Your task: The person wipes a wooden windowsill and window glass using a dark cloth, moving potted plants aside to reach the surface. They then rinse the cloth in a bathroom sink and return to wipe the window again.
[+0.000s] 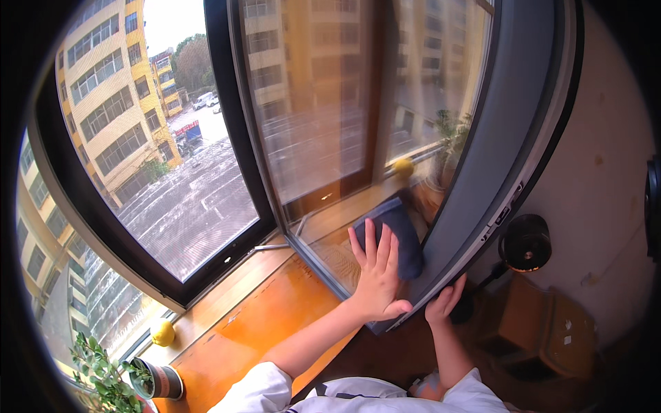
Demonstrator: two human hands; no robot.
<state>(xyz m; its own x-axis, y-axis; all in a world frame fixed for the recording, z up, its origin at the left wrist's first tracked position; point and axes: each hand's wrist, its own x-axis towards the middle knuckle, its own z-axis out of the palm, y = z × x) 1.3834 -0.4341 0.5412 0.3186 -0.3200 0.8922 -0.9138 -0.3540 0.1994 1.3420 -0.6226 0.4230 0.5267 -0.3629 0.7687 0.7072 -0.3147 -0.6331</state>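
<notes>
A dark blue cloth (400, 240) lies flat against the lower glass pane (330, 129) of an inward-opened window sash. My left hand (379, 273) presses on the cloth, fingers spread and thumb out to the side over the sash frame (480, 180). My right hand (446, 299) holds the outer edge of that frame from the far side, low down near the corner; part of its fingers is hidden behind the edge. The pane reflects the sill, a plant and a yellow fruit.
Below the window runs an orange wooden surface (258, 320). A yellow fruit (162, 332), a dark pot (164, 382) and a leafy plant (100, 369) stand at lower left. At right are a black round lamp-like object (526, 242) and a brown wooden piece of furniture (557, 330).
</notes>
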